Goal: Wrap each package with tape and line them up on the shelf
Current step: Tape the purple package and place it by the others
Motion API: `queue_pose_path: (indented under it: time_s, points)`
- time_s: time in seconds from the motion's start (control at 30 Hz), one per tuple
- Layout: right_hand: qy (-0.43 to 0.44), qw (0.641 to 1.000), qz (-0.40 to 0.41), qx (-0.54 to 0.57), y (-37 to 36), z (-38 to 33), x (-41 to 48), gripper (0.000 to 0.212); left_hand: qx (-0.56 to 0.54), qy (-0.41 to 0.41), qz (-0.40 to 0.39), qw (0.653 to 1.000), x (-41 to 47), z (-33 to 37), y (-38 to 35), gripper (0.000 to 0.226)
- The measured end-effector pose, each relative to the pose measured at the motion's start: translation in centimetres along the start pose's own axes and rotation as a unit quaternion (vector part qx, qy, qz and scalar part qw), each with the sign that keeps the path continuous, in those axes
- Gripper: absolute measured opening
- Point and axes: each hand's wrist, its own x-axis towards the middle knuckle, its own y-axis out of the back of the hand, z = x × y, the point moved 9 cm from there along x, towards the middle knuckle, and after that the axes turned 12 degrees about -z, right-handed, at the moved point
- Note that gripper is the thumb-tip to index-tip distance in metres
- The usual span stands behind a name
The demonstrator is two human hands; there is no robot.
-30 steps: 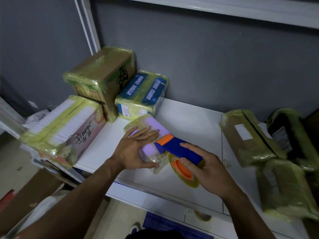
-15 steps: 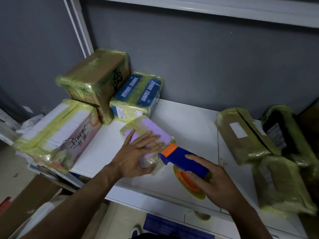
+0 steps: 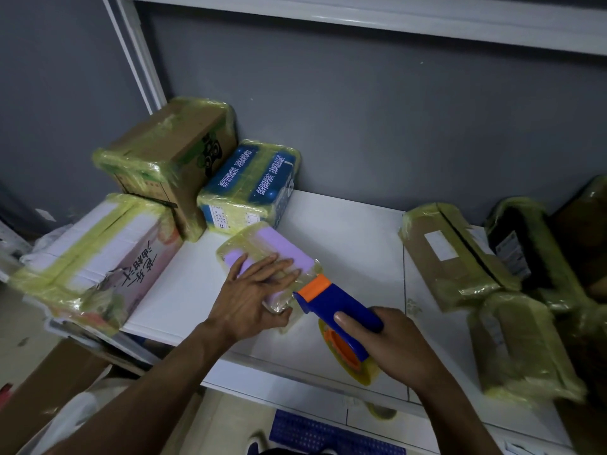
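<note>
Dispenser point(image 3: 338, 302) has drawn back to the package point(image 3: 282, 247) end; right hand point(image 3: 399, 351) grip wraps its handle, left hand point(image 3: 253, 290) lies flat on top

Tape dispenser point(image 3: 341, 303): roll partly behind right hand point(image 3: 400, 349). Rightmost package point(image 3: 591, 231): cut by frame edge. Label point(image 3: 440, 246): print unreadable.
</note>
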Motion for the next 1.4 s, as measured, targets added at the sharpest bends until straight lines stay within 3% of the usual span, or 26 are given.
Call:
queue_pose_path:
  time_s: [0.1, 0.33, 0.57, 0.73, 0.83, 0.93, 1.13, 1.33, 1.4]
  points:
    - [-0.014, 0.999, 0.002, -0.032, 0.0, -0.2, 0.1, 0.062, -0.005, 0.005, -0.008, 1.000, -0.2, 0.3, -0.1, 0.078]
    - [0.013, 0.998, -0.019, 0.050, 0.0, 1.2, -0.6, 0.046, -0.015, 0.004, 0.002, 1.000, 0.0, 0.0, 0.2, 0.073]
    - [-0.013, 0.997, -0.049, 0.063, 0.7, 4.0, -2.6, 0.046, -0.045, -0.010, -0.027, 0.999, 0.1, 0.4, 0.0, 0.078]
    - [0.000, 0.995, -0.078, 0.062, -0.2, 3.7, -2.1, 0.040, -0.127, 0.087, 0.000, 0.988, 0.6, 0.7, 0.2, 0.070]
    - [-0.026, 0.995, -0.071, 0.058, -0.3, 4.3, -1.3, 0.043, -0.151, 0.151, 0.045, 0.976, 0.7, 1.5, 0.1, 0.068]
    - [-0.044, 0.995, -0.073, 0.050, -0.5, 4.6, -0.4, 0.045, -0.117, 0.185, 0.040, 0.975, 0.8, 1.8, -0.1, 0.058]
    - [-0.051, 0.996, -0.072, 0.021, -1.5, 3.7, 1.9, 0.048, -0.090, 0.193, 0.004, 0.977, 1.2, 2.3, 0.4, 0.056]
    - [-0.063, 0.996, -0.057, 0.006, -2.2, 4.6, 3.6, 0.063, -0.074, 0.187, -0.011, 0.979, 1.2, 2.5, 0.3, 0.069]
    - [-0.065, 0.996, -0.059, 0.011, -2.0, 4.6, 4.1, 0.061, -0.077, 0.177, -0.008, 0.981, 1.1, 2.3, 0.0, 0.059]
